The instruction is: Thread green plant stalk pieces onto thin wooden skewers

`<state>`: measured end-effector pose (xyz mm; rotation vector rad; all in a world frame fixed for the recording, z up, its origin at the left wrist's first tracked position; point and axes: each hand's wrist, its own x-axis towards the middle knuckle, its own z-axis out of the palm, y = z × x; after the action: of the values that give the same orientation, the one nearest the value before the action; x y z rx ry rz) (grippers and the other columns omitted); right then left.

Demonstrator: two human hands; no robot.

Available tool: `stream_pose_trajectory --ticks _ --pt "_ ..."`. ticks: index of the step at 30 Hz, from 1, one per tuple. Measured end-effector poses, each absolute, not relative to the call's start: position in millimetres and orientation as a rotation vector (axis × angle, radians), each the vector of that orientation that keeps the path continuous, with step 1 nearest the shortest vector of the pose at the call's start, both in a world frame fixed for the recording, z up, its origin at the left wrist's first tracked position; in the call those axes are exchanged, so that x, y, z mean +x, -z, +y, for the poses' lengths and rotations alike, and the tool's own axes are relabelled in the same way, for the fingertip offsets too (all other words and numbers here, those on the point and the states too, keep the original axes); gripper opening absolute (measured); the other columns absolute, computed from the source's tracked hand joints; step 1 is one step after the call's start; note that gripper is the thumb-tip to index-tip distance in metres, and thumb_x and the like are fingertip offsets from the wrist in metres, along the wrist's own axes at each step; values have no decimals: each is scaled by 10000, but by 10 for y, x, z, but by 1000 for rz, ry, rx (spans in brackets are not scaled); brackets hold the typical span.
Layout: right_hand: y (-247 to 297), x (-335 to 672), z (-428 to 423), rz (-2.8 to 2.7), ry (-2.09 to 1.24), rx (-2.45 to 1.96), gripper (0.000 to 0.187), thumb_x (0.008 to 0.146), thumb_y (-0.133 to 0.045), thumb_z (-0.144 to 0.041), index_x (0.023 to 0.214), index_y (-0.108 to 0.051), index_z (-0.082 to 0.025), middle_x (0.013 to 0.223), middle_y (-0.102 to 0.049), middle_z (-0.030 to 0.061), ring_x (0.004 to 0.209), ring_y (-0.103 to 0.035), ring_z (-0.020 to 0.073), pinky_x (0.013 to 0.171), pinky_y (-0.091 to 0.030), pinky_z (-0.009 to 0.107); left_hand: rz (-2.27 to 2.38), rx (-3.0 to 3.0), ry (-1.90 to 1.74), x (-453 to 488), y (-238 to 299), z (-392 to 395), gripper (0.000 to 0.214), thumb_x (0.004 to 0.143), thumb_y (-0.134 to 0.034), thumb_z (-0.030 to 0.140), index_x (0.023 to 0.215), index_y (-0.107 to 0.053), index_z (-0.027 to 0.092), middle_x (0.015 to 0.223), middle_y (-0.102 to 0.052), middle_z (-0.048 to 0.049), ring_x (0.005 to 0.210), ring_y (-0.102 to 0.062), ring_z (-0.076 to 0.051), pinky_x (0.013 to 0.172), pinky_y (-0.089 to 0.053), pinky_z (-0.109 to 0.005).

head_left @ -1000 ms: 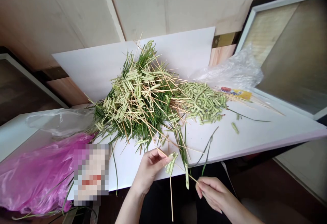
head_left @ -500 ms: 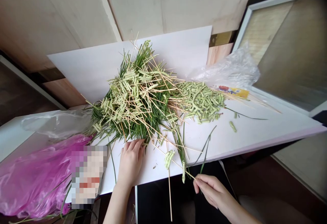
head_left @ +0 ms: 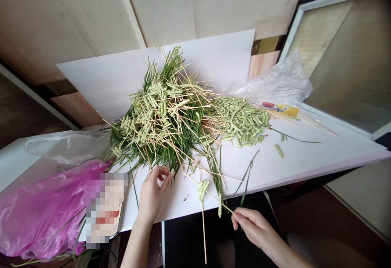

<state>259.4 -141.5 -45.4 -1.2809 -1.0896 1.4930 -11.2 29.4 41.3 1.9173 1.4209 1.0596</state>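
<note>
A person works bare-handed at the front edge of a white counter (head_left: 299,158). The right hand (head_left: 252,223), just off that edge, holds a thin wooden skewer (head_left: 227,208) by its near end, thumb and fingers pressed narrow around it. The skewer's long axis slants away to the left, over the edge, its far end pointing toward the left hand (head_left: 152,192). A pale green piece (head_left: 220,207) hangs on it close to the right hand.

The left hand reaches over the counter to the front of a mound of dark green stalks (head_left: 175,148). Its thumb and forefinger stand narrow beside a small pale green bit (head_left: 172,172); whether that grip has closed on it cannot be told. The bit lies left of the skewer and farther in from the edge, with the left hand much the nearer.

Between the hands, a second skewer (head_left: 204,235) juts past the front edge, a cluster of green pieces (head_left: 202,190) near its upper part. A heap of cut pieces (head_left: 241,121) sits right of the mound; a purple bag (head_left: 45,207) slumps at the counter's left end.
</note>
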Motion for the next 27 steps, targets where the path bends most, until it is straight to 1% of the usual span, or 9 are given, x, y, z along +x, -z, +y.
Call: stream_pose_trajectory --ticks 3,5,7,11,17,22,24,27 --pt "404 2593 -1420 -1152 -1448 -1314 644 943 -484 -810 751 -555 -199 533 -189 -99 445 -160 86 448 -76 253 1187 1549 -1090 -53 -478 251 295 810 -804 466 928 -693 220 819 -675 -21 701 -558 -171 673 -428 -280" --pt "374 2588 -1425 -1198 -1410 -1333 639 962 -470 -792 746 -558 -197 543 -197 -89 460 -181 92 458 -88 259 1064 1381 -1082 -8 -515 224 351 788 -834 479 963 -718 198 767 -642 -2 681 -530 -143 690 -433 -264" --pt "350 2582 -1433 -1227 -1387 -1344 644 967 -458 -792 741 -558 -197 546 -206 -82 467 -198 96 463 -98 263 1003 1286 -1054 32 -534 201 378 754 -867 478 944 -740 178 745 -625 4 656 -495 -121 675 -423 -249" --pt "311 2576 -1452 -1244 -1380 -1349 668 957 -437 -818 735 -555 -199 545 -203 -79 470 -199 100 464 -100 268 964 1213 -1012 84 -520 184 380 730 -890 470 909 -762 160 771 -636 -9 661 -491 -109 667 -412 -240" --pt "251 2561 -1454 -1282 -1363 -1368 689 953 -421 -831 719 -554 -196 548 -224 -71 479 -217 103 465 -120 271 957 1186 -1039 97 -498 192 380 702 -917 456 898 -775 163 720 -608 8 645 -476 -98 656 -405 -227" --pt "255 2562 -1452 -1285 -1358 -1368 685 962 -414 -823 725 -556 -195 552 -226 -70 485 -228 106 470 -127 273 944 1154 -1037 80 -483 193 348 710 -922 423 897 -781 165 731 -615 10 653 -476 -87 662 -419 -201" --pt "271 2565 -1462 -1275 -1366 -1364 682 967 -414 -817 729 -560 -194 551 -221 -72 483 -217 104 469 -121 274 939 1124 -1040 77 -470 198 342 693 -936 403 889 -783 168 738 -632 10 658 -489 -80 662 -427 -184" --pt "312 2566 -1479 -1267 -1370 -1356 675 974 -418 -806 736 -562 -191 550 -218 -76 479 -206 100 467 -112 272 948 1057 -1065 90 -452 206 358 631 -972 376 853 -788 163 729 -653 11 646 -505 -72 637 -436 -166"
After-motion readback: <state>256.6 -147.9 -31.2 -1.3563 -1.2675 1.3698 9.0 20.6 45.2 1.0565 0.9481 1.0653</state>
